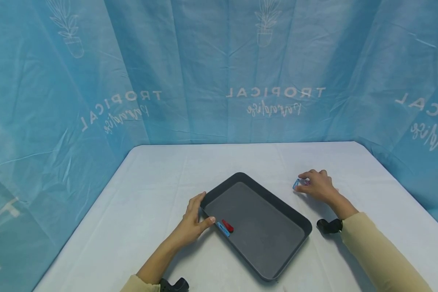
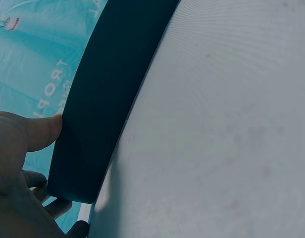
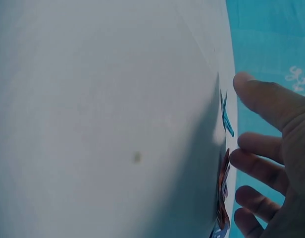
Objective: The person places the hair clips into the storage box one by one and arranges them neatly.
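At the left corner of a dark grey baking tray (image 1: pixel 259 227), my left hand (image 1: pixel 193 221) holds the rim, thumb on the near side and fingers round the corner. In the left wrist view the thumb meets the edge of the tray's outer wall (image 2: pixel 103 99). A red hair clip (image 1: pixel 228 226) and a blue hair clip (image 1: pixel 223 229) lie inside, near that hand. To the right of the tray, my right hand (image 1: pixel 317 185) hovers over small clips, its fingers spread apart. Below them show a blue clip (image 3: pixel 227 116) and a reddish clip (image 3: pixel 223 186) on the cloth.
A white cloth (image 1: pixel 160 174) covers the table under the tray. Blue printed curtains (image 1: pixel 204 61) rise behind the table and at both sides. Dark wrist cameras sit on the left wrist (image 1: pixel 174 285) and right wrist (image 1: pixel 329 226).
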### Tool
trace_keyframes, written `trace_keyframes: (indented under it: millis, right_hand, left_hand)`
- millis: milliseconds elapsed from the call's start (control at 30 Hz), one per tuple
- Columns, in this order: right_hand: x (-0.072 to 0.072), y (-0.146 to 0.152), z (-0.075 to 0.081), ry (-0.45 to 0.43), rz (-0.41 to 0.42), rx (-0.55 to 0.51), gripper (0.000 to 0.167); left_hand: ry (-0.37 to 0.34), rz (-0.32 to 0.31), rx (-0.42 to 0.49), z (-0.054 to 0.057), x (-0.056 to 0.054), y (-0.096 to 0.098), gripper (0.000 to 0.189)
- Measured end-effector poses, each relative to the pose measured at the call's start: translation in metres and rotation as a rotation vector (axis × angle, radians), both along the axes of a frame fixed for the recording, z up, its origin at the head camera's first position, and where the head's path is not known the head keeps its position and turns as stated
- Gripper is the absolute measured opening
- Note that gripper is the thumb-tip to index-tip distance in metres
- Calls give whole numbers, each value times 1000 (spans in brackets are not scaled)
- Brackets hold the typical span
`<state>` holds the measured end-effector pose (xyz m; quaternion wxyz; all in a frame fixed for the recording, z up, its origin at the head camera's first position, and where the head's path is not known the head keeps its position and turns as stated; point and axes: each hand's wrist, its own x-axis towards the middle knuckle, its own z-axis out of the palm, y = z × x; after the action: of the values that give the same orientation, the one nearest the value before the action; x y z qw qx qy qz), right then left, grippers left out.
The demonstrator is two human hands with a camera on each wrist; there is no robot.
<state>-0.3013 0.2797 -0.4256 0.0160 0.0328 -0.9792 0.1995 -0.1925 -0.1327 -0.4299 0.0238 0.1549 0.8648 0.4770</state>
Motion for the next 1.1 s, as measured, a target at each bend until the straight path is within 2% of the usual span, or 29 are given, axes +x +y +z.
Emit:
trace_keyframes:
  millis: [333,733,1100]
  right_hand:
    - [-2,-3,-2,16,16,29,59]
    - [-3,-6,-4,41,13,64,57]
    - [-3,-5,-4,21,16,18,55]
  left_hand:
    - [21,-10,-26,0,-1,-1,77]
    - [15,-15,-27,1,0,0,76]
    - [10,-2,-16,-2,-1,0,78]
